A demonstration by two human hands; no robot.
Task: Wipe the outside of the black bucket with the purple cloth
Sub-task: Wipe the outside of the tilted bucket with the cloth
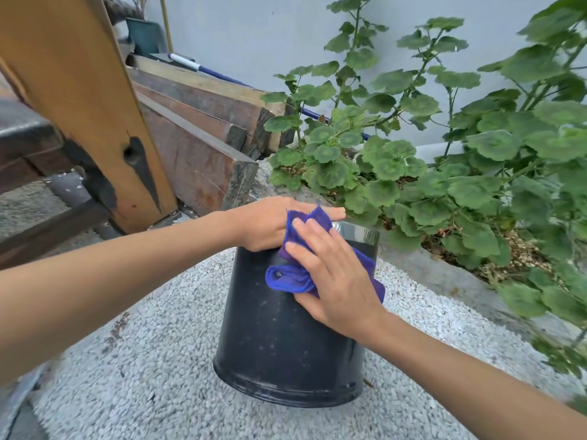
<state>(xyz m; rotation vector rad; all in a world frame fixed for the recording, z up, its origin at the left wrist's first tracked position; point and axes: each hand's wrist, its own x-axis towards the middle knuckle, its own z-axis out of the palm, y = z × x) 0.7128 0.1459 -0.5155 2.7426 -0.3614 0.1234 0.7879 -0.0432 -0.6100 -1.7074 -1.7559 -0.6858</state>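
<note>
While my right hand [330, 274] presses the purple cloth [293, 274] flat against the upper side of the black bucket [286, 350], fingers straight and spread over the bunched folds, my left hand [270, 223] rests on the bucket's upturned bottom, fingers stretched out and steadying it. The bucket stands upside down on the pale gravel [143, 376], tilted a little toward me. I judge the wiping to be under way rather than finished: below my right fingers the wall carries pale specks and dusty streaks down to the rim on the ground, and I cannot see the far side at all.

Room for moving is good beneath and to the left of my fingers, where only gravel lies. Beyond my fingertips the leafy plant [397, 160] crowds near, and past my left knuckles a stack of wooden beams [197, 147] and a leaning plank [95, 106] limit a sweep round that side.
</note>
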